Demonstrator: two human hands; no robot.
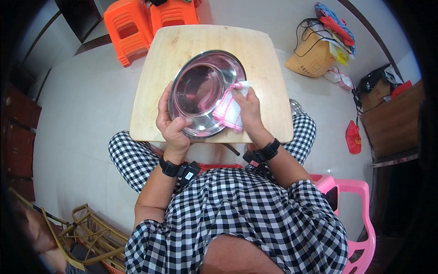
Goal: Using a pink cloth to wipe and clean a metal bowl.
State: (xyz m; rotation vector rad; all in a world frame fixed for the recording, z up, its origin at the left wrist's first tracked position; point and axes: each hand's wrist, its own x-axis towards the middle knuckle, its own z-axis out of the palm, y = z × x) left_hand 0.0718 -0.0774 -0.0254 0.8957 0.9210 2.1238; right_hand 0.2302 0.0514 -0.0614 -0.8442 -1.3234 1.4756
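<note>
A shiny stainless steel basin (198,89) is held tilted above a light wooden table (263,61), its inside turned up towards me. My left hand (172,126) grips the basin's near left rim, the thumb over the edge. In my right hand (249,109) is a white cloth with pink stitching (230,109), pressed against the right side of the basin's rim. Part of that rim is hidden behind the cloth. Whether the basin's underside rests on the tabletop cannot be told.
Orange plastic stools (128,27) stand beyond the table's far left corner. A yellow sack (309,54) with cloths and a black cable sits far right. Near my right side is a pink plastic chair (364,205); a bamboo frame (92,233) lies lower left. A metal lid-like object (296,107) shows by my right knee.
</note>
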